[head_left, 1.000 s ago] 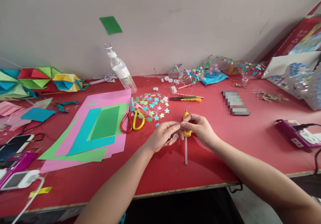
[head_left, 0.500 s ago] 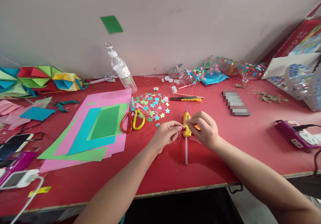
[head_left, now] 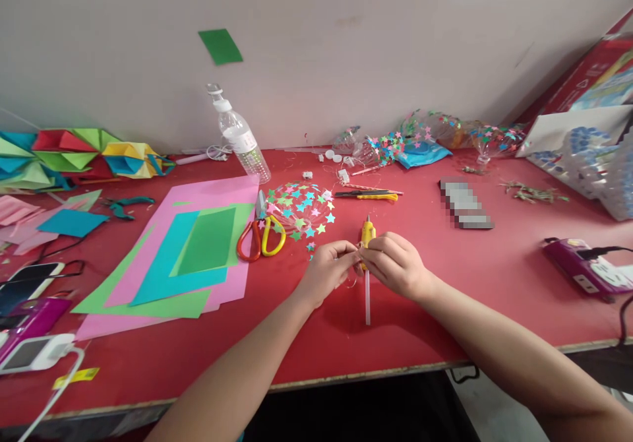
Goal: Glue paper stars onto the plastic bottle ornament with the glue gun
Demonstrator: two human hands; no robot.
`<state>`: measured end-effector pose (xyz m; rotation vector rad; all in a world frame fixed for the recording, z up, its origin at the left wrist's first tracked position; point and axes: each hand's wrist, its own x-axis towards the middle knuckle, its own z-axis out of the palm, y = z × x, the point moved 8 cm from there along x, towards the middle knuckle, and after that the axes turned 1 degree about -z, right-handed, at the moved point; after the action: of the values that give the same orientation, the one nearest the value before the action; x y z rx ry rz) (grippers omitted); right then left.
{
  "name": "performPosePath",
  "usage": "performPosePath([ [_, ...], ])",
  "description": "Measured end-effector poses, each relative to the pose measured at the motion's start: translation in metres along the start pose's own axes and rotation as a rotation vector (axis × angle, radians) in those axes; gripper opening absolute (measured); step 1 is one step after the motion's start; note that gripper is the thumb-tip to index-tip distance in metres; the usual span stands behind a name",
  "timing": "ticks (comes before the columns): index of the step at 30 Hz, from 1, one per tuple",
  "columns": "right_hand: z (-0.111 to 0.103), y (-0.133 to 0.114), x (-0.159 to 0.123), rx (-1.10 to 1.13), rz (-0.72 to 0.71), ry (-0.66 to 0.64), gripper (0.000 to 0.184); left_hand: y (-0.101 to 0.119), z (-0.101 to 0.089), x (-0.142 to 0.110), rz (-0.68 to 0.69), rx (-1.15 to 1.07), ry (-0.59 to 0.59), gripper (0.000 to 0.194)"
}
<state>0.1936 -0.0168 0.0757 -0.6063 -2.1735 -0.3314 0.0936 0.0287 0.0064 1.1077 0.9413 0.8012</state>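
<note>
My left hand (head_left: pixel 329 270) and my right hand (head_left: pixel 393 264) meet above the red table (head_left: pixel 435 310), fingertips pinched together on a thin wire or thread too fine to name. Under them lies a yellow glue gun (head_left: pixel 366 233) with a clear glue stick (head_left: pixel 366 303) poking toward me. Just beyond the hands sits a clear plastic piece covered in coloured stars (head_left: pixel 299 208). Red-and-yellow scissors (head_left: pixel 261 237) lie to its left.
Pink, green and blue paper sheets (head_left: pixel 188 257) lie at the left. A plastic bottle (head_left: pixel 240 135) leans at the back. Folded paper shapes (head_left: pixel 74 155), phones (head_left: pixel 30 284), a utility knife (head_left: pixel 368 195), star-covered plastic pieces (head_left: pixel 420 135), a purple power strip (head_left: pixel 588 267) and boxes (head_left: pixel 593 145) surround.
My right hand moved off the glue gun and back to the left hand, so both pinch together again over the gun's handle.
</note>
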Motion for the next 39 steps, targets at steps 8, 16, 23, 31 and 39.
performPosePath([
  [8,-0.001,0.001,0.006,0.061,0.057,0.025,0.015,-0.004,-0.002,0.001,-0.045,-0.269,-0.024,0.024],
  [16,0.005,0.003,0.008,0.131,0.092,-0.076,0.016,-0.009,-0.003,0.004,-0.054,-0.417,-0.050,0.027],
  [23,0.012,0.042,-0.003,0.465,0.621,0.001,0.008,-0.004,-0.019,0.006,0.064,-0.157,0.134,0.029],
  [31,0.046,0.050,-0.021,1.020,1.047,-0.152,0.022,-0.006,-0.006,0.005,-0.007,-0.194,-0.031,0.031],
  [39,0.059,0.044,-0.029,1.410,1.174,-0.110,0.025,-0.009,0.007,0.001,-0.092,-0.319,-0.205,0.033],
])
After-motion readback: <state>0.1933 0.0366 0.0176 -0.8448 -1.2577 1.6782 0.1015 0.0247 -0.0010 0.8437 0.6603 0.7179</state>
